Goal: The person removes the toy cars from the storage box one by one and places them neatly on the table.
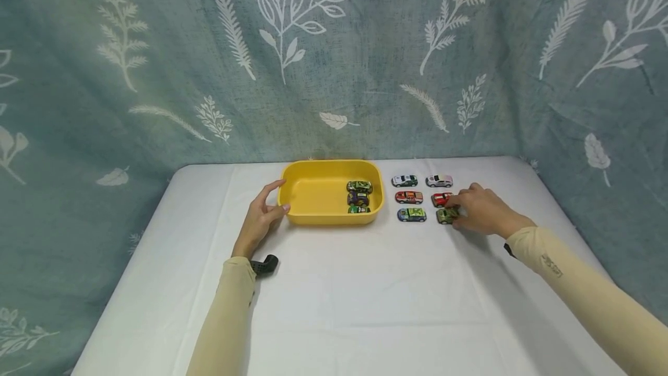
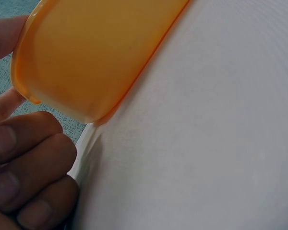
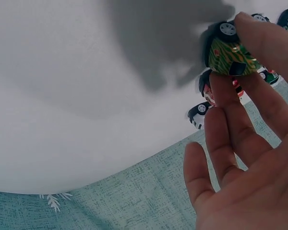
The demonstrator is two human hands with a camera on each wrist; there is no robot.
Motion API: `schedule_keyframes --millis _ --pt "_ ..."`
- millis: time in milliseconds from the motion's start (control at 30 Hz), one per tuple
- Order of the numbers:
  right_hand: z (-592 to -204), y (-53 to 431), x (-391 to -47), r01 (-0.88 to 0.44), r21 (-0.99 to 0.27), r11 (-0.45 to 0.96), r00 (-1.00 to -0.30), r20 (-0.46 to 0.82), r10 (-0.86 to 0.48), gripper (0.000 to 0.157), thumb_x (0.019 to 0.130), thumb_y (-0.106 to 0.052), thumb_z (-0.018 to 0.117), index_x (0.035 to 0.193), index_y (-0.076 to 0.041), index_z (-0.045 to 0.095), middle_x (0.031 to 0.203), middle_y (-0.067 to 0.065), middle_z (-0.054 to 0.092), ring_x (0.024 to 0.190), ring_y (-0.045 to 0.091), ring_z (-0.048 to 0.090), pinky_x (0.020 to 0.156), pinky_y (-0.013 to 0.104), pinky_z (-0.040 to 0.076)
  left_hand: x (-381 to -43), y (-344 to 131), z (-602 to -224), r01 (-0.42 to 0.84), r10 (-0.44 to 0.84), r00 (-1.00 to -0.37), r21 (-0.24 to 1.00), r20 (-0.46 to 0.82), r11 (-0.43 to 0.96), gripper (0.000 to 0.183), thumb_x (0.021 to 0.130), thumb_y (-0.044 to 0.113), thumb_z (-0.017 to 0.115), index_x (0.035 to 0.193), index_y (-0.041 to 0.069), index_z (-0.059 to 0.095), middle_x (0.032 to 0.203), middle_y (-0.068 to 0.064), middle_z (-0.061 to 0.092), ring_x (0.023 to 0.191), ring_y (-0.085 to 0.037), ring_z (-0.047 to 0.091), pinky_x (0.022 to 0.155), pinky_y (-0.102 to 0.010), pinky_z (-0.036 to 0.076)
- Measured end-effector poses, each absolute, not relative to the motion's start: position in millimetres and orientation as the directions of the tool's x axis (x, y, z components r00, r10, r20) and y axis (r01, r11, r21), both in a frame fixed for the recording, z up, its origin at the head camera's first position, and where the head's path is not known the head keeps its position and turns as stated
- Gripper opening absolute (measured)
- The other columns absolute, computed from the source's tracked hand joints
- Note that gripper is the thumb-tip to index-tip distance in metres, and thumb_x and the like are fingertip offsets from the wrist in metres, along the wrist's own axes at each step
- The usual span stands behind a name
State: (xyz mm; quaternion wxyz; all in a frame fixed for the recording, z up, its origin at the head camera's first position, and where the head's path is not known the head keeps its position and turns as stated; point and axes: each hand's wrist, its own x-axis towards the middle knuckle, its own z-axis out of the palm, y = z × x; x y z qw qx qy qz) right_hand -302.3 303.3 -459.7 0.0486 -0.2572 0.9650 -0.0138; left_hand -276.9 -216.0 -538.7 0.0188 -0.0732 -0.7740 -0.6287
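Right hand [image 1: 482, 212] pinches the green car [image 1: 445, 216]!
It's at the near right corner of six toy cars [image 1: 411, 214], right of the yellow tray [image 1: 318, 219]; the left hand [image 1: 257, 222] grips that tray's left end, three more cars [image 1: 358, 198] sitting inside.

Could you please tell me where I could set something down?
White cloth lies bare left of the left hand and between the sleeves. The yellow tray is free at left. Crowded: its right end, with three toy cars, and right of it, where the right hand pinches a green car beside five others.
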Motion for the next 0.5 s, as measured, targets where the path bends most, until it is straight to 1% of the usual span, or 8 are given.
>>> schedule_keyframes --millis 133,267,400,500 --pt "-452 305 -301 -0.478 -0.068 0.875 -0.874 -0.062 -0.482 0.043 0.082 -0.028 0.091 0.12 -0.011 0.08 0.104 0.011 0.076 0.098 0.036 0.061 0.076 0.055 0.05 -277 -214 -537 0.13 0.086 -0.99 0.971 0.115 0.199 0.065 0.096 0.019 0.07 0.157 0.027 0.049 0.052 0.007 0.039 0.044 -0.01 0.029 0.044 -0.026 0.028" --pt "-444 301 -304 -0.448 -0.08 0.89 -0.893 -0.004 -0.45 0.039 0.088 -0.033 0.086 0.12 -0.011 0.08 0.108 0.014 0.076 0.102 0.039 0.061 0.078 0.057 0.049 -277 -213 -535 0.128 0.081 -0.99 0.969 0.114 0.212 0.065 0.096 0.02 0.071 0.157 0.029 0.05 0.053 0.005 0.039 0.044 -0.011 0.03 0.045 -0.026 0.029" --pt "-439 288 -308 -0.443 -0.113 0.889 -0.896 0.087 -0.435 0.041 0.095 -0.036 0.08 0.125 -0.008 0.077 0.12 0.02 0.073 0.111 0.044 0.06 0.086 0.063 0.048 -276 -213 -535 0.114 0.079 -0.992 0.967 0.098 0.23 0.065 0.097 0.022 0.071 0.157 0.031 0.049 0.053 0.006 0.04 0.044 -0.011 0.03 0.046 -0.026 0.03" --pt "-435 274 -315 -0.454 -0.179 0.873 -0.89 0.147 -0.432 0.046 0.098 -0.037 0.075 0.132 -0.006 0.072 0.134 0.025 0.067 0.124 0.048 0.056 0.098 0.069 0.044 -275 -213 -535 0.113 0.076 -0.992 0.968 0.098 0.224 0.065 0.097 0.022 0.071 0.157 0.031 0.049 0.052 0.008 0.039 0.044 -0.011 0.03 0.046 -0.026 0.03"
